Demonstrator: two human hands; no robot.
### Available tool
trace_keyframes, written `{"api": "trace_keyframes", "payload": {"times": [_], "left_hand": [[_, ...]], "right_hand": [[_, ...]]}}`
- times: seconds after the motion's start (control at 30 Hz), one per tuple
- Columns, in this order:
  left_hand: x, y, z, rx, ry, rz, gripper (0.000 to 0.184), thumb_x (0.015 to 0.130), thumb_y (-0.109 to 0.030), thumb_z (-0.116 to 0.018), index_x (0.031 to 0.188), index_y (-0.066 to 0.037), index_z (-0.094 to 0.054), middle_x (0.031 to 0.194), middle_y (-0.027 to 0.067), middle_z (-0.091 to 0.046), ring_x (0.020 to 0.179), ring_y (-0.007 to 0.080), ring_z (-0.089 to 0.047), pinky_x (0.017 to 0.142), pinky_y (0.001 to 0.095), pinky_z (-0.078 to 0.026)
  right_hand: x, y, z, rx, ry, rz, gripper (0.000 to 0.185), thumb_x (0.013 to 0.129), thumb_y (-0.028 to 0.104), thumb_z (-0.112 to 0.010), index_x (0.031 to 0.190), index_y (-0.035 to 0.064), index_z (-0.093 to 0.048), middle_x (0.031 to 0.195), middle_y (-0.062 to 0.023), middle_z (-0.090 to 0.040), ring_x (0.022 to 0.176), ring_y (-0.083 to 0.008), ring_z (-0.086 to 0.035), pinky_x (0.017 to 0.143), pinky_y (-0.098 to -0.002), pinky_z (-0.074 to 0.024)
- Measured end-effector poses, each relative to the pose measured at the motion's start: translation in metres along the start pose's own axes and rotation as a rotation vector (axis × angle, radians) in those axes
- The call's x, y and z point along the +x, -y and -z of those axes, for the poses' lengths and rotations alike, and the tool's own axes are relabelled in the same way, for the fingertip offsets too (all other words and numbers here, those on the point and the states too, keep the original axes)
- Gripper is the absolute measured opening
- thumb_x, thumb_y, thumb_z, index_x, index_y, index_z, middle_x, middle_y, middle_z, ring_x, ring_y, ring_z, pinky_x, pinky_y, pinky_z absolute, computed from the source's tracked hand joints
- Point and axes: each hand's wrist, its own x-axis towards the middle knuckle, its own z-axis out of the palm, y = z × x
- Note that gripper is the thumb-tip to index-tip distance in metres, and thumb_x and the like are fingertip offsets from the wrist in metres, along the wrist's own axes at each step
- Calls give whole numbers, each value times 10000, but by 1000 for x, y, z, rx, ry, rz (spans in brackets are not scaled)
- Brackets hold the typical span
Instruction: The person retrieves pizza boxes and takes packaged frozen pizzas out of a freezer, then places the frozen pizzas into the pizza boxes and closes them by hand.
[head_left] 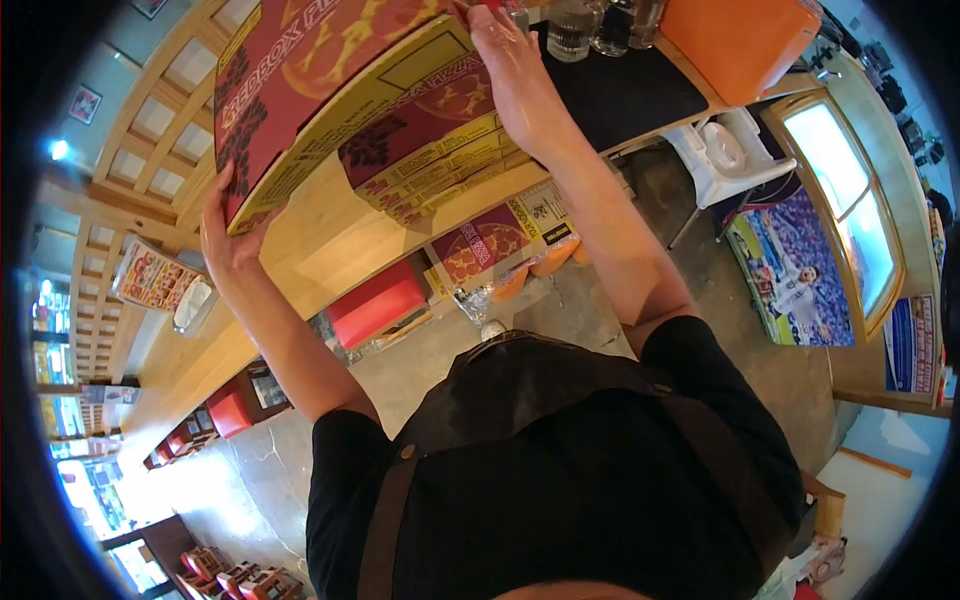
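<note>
A red and yellow pizza box (265, 105) is raised at the top of the view, tilted, with pizza pictures on its faces. My left hand (235, 235) grips its near left corner, thumb underneath and fingers at the side. At its right end, my right hand (515, 85) is closed on the edge; the fingertips are partly cut off by the top of the view. Below and behind the raised box, a stack of similar pizza boxes (440, 170) stands on the long wooden counter (310, 245).
Glass jars (570, 35) and an orange box-like object (740, 45) stand on the right, near a black mat (625, 95). A white high chair (722, 150) is further right. Another pizza box (480, 250) and a red seat (375, 305) lie below the counter. A menu (150, 275) is at left.
</note>
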Motion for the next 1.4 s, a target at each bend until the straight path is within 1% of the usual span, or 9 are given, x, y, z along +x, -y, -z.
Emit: {"api": "trace_keyframes", "payload": {"times": [0.13, 0.23, 0.33, 0.47, 0.5, 0.67, 0.8, 1.2, 1.4], "left_hand": [[8, 28, -14, 25, -211, -24, 341, 795, -241, -634, 1086, -68, -589, 1104, 124, -586, 1007, 328, -554, 816, 495, -462], [31, 58, -7, 46, -77, 32, 366, 811, -198, -609, 1149, -70, -545, 1101, 79, -594, 993, 236, -556, 764, 367, -469], [52, 71, 11, 17, 5, 55, 531, 854, -411, -496, 1287, -110, -430, 1298, 58, -465, 1070, 234, -500, 783, 366, -451], [63, 94, 0, 385, -32, -215, 729, 796, -523, -524, 1386, -152, -308, 1401, 68, -340, 1233, 308, -344, 942, 493, -350], [59, 99, 2, 212, -2, -121, 714, 800, -508, -526, 1381, -151, -316, 1398, 68, -343, 1239, 308, -340, 953, 497, -338], [43, 40, -20, -121, 304, -13, 617, 819, -417, -531, 1339, -124, -377, 1345, 88, -406, 1213, 301, -384, 977, 491, -318], [20, 14, -41, -84, 49, -178, 547, 808, -402, -551, 1255, -95, -471, 1291, 96, -465, 1166, 289, -438, 955, 482, -349], [49, 105, -5, -217, 208, 17, 546, 857, -458, -541, 1264, -106, -450, 1250, 76, -504, 1128, 250, -486, 930, 438, -394], [48, 87, -19, -264, 241, 55, 576, 874, -508, -457, 1304, -127, -418, 1279, 73, -487, 1161, 263, -459, 966, 459, -349]], "right_hand": [[-5, -62, -15, 4, -10, -56, 595, 936, 507, -209, 1397, 132, -255, 1425, -149, -287, 1321, -459, -136, 1052, -580, 35], [-9, -114, -19, -265, 151, -338, 654, 917, 555, -178, 1407, 122, -218, 1420, -248, -226, 1328, -463, -90, 1052, -587, 18], [-13, -136, -20, -39, 137, -700, 818, 852, 681, -113, 1417, 94, -189, 1462, -233, -103, 1347, -427, 13, 1071, -525, 54], [-14, -145, -26, 392, 179, -580, 749, 901, 611, -108, 1431, 80, -118, 1483, -150, -112, 1366, -300, -87, 1101, -454, -48], [-16, -135, -29, 882, 175, -449, 709, 931, 551, -108, 1425, 45, -59, 1493, -126, -44, 1375, -255, -48, 1114, -370, -48], [12, -64, 6, 379, 108, -306, 716, 935, 517, -41, 1399, -27, -16, 1486, -145, 7, 1372, -225, 26, 1117, -331, -38], [34, -60, 23, 405, 299, -62, 676, 949, 506, -99, 1418, 19, -76, 1482, -153, -92, 1372, -240, -79, 1110, -342, -106], [-24, -164, -27, 460, 125, -477, 775, 897, 624, -163, 1429, 63, -108, 1491, -117, -78, 1376, -246, -40, 1114, -371, -16], [-10, -98, -20, 814, 63, -445, 806, 884, 644, -202, 1392, 18, -229, 1440, -124, -247, 1319, -223, -241, 1081, -348, -192]]}}
